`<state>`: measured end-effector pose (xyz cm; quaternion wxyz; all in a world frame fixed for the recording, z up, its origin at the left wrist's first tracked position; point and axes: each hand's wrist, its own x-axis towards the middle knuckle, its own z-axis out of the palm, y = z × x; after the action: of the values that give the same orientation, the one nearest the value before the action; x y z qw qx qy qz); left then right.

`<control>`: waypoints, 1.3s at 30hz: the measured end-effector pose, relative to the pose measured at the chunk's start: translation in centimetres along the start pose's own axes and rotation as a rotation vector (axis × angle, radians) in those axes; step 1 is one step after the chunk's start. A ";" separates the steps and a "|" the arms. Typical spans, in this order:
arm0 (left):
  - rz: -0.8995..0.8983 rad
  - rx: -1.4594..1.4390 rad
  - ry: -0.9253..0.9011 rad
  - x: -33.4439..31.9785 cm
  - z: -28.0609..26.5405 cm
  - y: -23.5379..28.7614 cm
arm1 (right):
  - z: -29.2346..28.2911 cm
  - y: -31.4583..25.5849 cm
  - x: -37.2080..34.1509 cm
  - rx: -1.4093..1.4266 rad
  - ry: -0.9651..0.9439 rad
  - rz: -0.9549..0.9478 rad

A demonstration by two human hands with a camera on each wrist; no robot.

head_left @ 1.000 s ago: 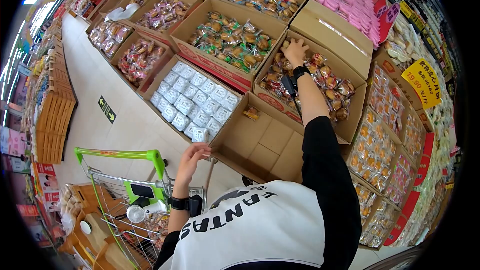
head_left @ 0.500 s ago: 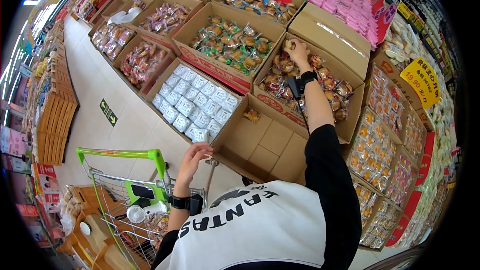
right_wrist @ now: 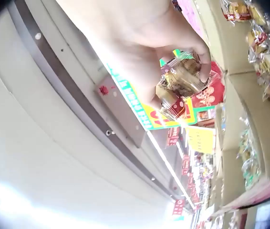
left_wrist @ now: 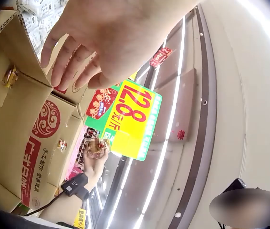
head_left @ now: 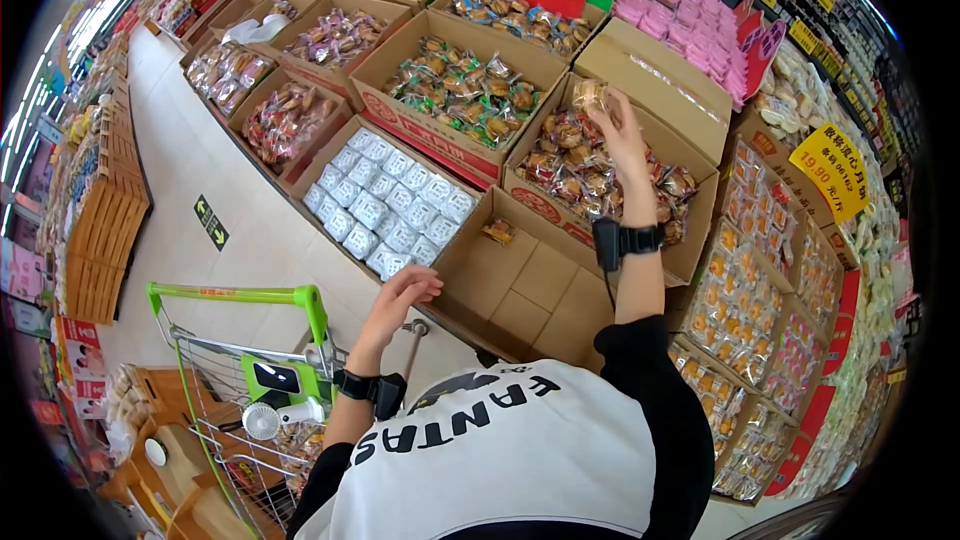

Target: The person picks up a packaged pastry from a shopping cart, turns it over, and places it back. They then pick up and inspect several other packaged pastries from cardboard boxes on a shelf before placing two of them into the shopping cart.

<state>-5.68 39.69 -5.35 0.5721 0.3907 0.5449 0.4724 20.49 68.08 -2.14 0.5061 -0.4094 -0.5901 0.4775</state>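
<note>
My right hand [head_left: 622,135] pinches a clear-wrapped mooncake [head_left: 588,95] between thumb and fingers, over the back left of a carton [head_left: 540,206] of similar wrapped mooncakes. Red print and a golden-brown side show through the mooncake's film [right_wrist: 181,82] in the right wrist view. With fingers loosely bent and nothing in them, my left hand [head_left: 393,306] hovers near the front corner of a low carton [head_left: 525,280]. One small wrapped piece [head_left: 498,230] lies inside that low carton. White-wrapped packets [head_left: 385,202] fill the box beyond the left hand.
A shopping cart with a green handle [head_left: 235,294] stands at left, carrying a phone [head_left: 275,376] and a small white fan [head_left: 262,421]. Another carton of green-marked mooncakes [head_left: 465,90] adjoins on the far side. Trays of wrapped pastries [head_left: 745,270] line the right.
The right hand has risen from the carton's far left corner and drawn back towards the body, bringing up the mooncake. The left hand has shifted slightly right and forward.
</note>
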 end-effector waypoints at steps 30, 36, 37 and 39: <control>0.181 -0.610 -0.024 -3.8 2.2 4.0 | 13.6 -8.2 -18.2 -0.296 -0.656 -0.686; 0.241 -0.620 0.020 -5.1 2.4 4.7 | 13.5 -9.4 -18.3 -0.146 -0.700 -0.561; 0.254 -0.603 0.027 -5.3 2.4 4.9 | 13.5 -9.6 -18.3 -0.095 -0.700 -0.510; 0.268 -0.590 0.011 -5.5 2.2 4.9 | 13.3 -9.8 -18.2 -0.087 -0.709 -0.518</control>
<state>-3.80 35.71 1.01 0.5902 0.2738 0.3315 0.6832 10.14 46.47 3.31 0.3578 -0.0797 -0.8300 0.4203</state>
